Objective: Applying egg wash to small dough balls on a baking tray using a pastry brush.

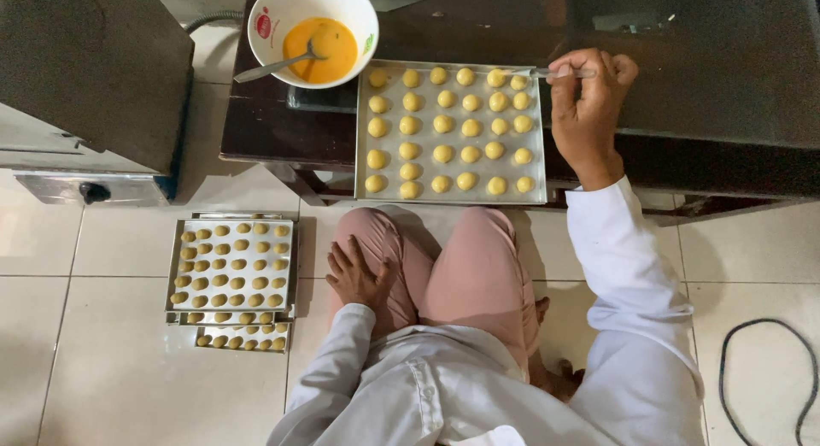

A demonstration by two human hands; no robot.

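Low dark table (pixel 700 113) carries my tray (pixel 450 194) of dough balls; right hand (pixel 588 104) pinches what looks like a brush (pixel 547 73), pointing left over the far-right ball (pixel 518 82); left hand (pixel 357 275) rests open on my knee.

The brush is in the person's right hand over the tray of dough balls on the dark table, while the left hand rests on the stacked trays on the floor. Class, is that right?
Not quite. The head view shows the left hand resting on the person's knee, not on the stacked trays on the floor. The rest stands: the right hand holds the brush over the tray of dough balls on the dark table.
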